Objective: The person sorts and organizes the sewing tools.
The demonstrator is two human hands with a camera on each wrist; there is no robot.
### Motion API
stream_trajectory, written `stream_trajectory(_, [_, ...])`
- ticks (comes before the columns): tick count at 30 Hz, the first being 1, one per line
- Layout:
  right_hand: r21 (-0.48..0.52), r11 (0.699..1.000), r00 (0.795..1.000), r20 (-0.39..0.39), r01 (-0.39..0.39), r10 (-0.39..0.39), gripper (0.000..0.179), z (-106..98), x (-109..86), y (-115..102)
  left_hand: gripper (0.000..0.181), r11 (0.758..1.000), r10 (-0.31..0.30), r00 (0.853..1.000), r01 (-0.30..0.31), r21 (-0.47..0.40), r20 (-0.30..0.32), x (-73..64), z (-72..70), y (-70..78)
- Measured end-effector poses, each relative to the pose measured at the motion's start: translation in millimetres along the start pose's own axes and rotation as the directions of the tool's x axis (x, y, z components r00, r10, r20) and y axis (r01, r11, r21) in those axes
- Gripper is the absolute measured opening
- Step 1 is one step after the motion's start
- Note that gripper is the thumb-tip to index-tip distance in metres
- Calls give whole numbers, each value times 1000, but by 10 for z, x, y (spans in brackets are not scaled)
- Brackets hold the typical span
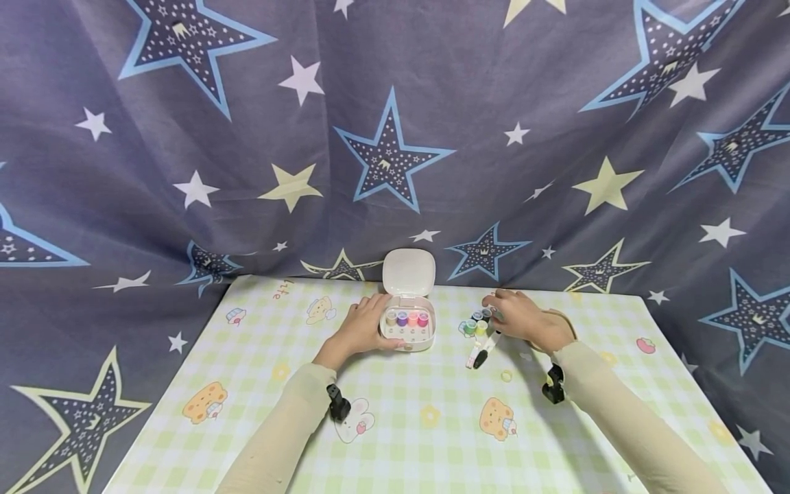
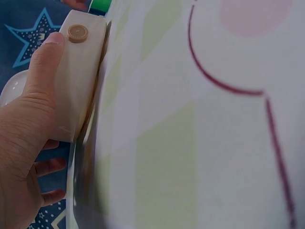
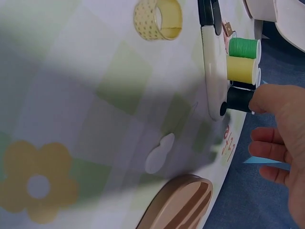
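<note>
My left hand point(image 1: 364, 326) grips the left side of a white sewing box point(image 1: 407, 345), the thumb on its front wall beside a round tan button point(image 2: 77, 33). The lid point(image 1: 409, 272) stands up at the back. Inside, a row of beige, purple, pink and magenta thread spools point(image 1: 413, 319) sits in the tray. Over to the right, my right hand point(image 1: 521, 317) pinches a dark thread spool point(image 3: 239, 99); the fingertips on its far side are hidden. Touching that group are a green spool point(image 3: 243, 48) and a yellow spool point(image 3: 241, 69), with another dark one partly covered.
Close to the spools lies a slim white tool with a black end point(image 3: 213, 71). A yellow dotted ring point(image 3: 170, 20), a small white needle threader point(image 3: 159, 155) and a brown rounded case point(image 3: 178, 202) lie around the right hand. A star-patterned curtain point(image 1: 382, 219) hangs behind the checked table.
</note>
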State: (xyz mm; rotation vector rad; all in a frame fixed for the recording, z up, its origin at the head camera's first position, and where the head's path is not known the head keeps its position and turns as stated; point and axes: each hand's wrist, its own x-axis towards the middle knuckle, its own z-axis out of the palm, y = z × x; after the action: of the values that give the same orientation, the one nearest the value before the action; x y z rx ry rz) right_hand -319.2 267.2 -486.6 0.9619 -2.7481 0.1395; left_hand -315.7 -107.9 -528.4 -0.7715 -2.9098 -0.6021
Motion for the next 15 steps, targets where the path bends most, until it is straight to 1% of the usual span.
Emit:
stream_trajectory(8, [-1,1000,999,50,-19,19,30,1,19,-30,114,1000,1,1000,-1,-3,-6,-10,8,0])
stream_trajectory(15, [-15,1000,998,61,-15,16,26,-15,11,-37,115,1000,3,1000,-3,-5,-3,0,21,-19])
